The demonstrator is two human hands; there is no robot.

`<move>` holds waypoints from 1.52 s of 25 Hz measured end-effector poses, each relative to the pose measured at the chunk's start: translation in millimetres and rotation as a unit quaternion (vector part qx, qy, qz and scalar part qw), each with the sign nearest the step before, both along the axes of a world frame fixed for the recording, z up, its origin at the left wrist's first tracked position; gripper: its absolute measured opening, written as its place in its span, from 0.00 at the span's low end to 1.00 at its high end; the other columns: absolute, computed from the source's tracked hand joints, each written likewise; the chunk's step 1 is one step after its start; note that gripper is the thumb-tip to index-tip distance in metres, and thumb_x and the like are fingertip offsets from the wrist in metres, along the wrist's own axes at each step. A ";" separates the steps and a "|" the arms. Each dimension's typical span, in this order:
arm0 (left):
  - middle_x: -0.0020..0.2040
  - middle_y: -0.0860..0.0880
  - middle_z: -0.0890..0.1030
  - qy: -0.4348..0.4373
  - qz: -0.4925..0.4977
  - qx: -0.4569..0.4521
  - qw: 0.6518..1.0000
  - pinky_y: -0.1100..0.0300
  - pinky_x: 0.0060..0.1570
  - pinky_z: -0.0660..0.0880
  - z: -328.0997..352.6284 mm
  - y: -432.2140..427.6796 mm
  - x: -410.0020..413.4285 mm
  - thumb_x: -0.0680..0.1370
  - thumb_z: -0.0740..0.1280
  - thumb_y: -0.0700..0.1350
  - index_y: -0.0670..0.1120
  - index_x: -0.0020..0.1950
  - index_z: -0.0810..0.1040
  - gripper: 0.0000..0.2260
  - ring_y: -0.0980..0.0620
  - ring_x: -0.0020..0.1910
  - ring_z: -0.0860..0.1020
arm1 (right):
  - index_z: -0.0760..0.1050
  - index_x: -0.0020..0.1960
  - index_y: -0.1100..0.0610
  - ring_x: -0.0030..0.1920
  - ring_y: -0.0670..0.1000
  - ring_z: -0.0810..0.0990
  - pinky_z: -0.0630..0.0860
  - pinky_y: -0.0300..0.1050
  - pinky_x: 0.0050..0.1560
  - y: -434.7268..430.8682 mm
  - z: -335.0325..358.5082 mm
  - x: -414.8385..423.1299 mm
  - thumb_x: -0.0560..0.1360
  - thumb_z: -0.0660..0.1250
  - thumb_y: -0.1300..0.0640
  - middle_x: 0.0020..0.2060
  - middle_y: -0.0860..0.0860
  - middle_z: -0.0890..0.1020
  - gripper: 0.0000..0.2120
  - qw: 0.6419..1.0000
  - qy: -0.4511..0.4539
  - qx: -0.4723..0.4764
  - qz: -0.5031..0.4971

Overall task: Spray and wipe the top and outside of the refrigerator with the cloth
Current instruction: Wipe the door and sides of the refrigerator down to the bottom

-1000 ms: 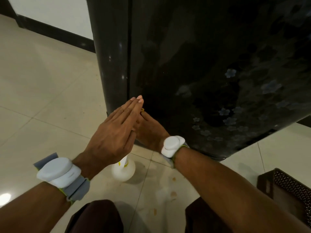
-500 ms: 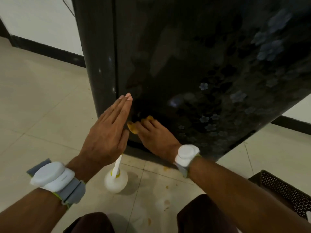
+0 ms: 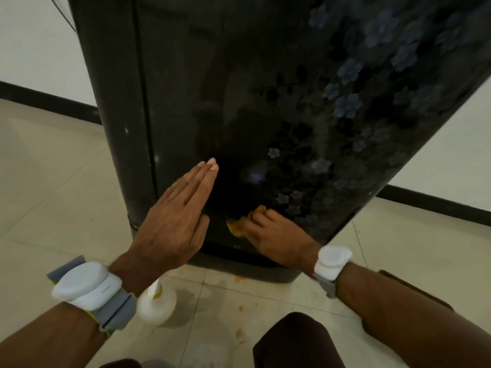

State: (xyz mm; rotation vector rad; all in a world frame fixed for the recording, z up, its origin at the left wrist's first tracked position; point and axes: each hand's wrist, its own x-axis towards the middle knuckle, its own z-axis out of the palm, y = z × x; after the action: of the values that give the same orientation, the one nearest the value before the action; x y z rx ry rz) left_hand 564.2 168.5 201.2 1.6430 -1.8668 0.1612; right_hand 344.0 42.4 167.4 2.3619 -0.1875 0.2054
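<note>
A: Where is the cloth right now?

B: The yellow cloth is bunched against the lower front of the refrigerator, close to its bottom edge. The right hand has its fingers curled over it and presses it to the door. Only a small part of it shows past the fingers.

A: And the other hand?

B: The left hand is flat, fingers straight and together, with nothing in it. It lies over the same door, higher than the cloth and nearer the refrigerator's left corner. I cannot tell whether the palm touches the surface.

A: What could go wrong from here?

B: The door is dark and glossy, so a bare palm leaning on it would probably leave prints on a part meant to end up clean. The cloth is a small wad, so fingertips could ride off it and smear the finish. So low on the refrigerator, it might also pick up grit near the base and drag it across the door.

A: Anything farther out?

B: The spray bottle stands on the floor just in front of the refrigerator's left corner, under the left wrist. A dropping forearm or a shifting knee could tip it. The floor tiles in front of the refrigerator are shiny and show brownish spots. If they are wet, a crouched person could slip.
</note>
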 end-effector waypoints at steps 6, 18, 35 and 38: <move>0.80 0.44 0.58 0.058 -0.018 -0.061 0.996 0.48 0.76 0.60 24.7 -19.8 -40.8 0.77 0.53 0.42 0.40 0.79 0.55 0.29 0.51 0.79 0.56 | 0.76 0.66 0.55 0.52 0.60 0.73 0.65 0.53 0.47 -19.3 120.3 12.7 0.81 0.55 0.62 0.60 0.59 0.77 0.18 0.959 -0.280 -0.011 -0.039; 0.80 0.43 0.57 -0.072 -0.034 -0.058 0.995 0.48 0.76 0.59 36.1 -33.8 -60.3 0.77 0.53 0.43 0.39 0.79 0.54 0.30 0.50 0.80 0.54 | 0.74 0.58 0.56 0.52 0.60 0.72 0.68 0.54 0.51 -17.2 105.5 -46.2 0.77 0.63 0.61 0.56 0.59 0.71 0.10 0.865 -0.482 0.026 -0.134; 0.79 0.43 0.59 -0.133 -0.019 -0.022 0.991 0.49 0.74 0.61 29.1 -31.4 -38.2 0.76 0.56 0.46 0.41 0.79 0.55 0.31 0.49 0.78 0.59 | 0.73 0.50 0.59 0.52 0.59 0.72 0.74 0.54 0.51 -9.1 74.4 -68.1 0.75 0.62 0.58 0.54 0.60 0.70 0.06 0.826 -0.520 0.107 -0.192; 0.79 0.44 0.58 -0.134 -0.006 -0.018 0.991 0.55 0.76 0.54 32.1 -28.7 -33.3 0.76 0.56 0.46 0.41 0.79 0.57 0.31 0.50 0.78 0.58 | 0.77 0.51 0.60 0.52 0.59 0.72 0.67 0.50 0.52 -7.6 144.2 -1.2 0.74 0.64 0.60 0.53 0.62 0.74 0.07 0.766 -0.621 0.066 -0.154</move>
State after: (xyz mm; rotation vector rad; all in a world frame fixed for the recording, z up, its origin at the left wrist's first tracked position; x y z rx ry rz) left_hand 531.0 139.7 233.3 1.6494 -2.0580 0.4274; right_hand 342.8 34.8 311.6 1.8804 -1.2193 1.6043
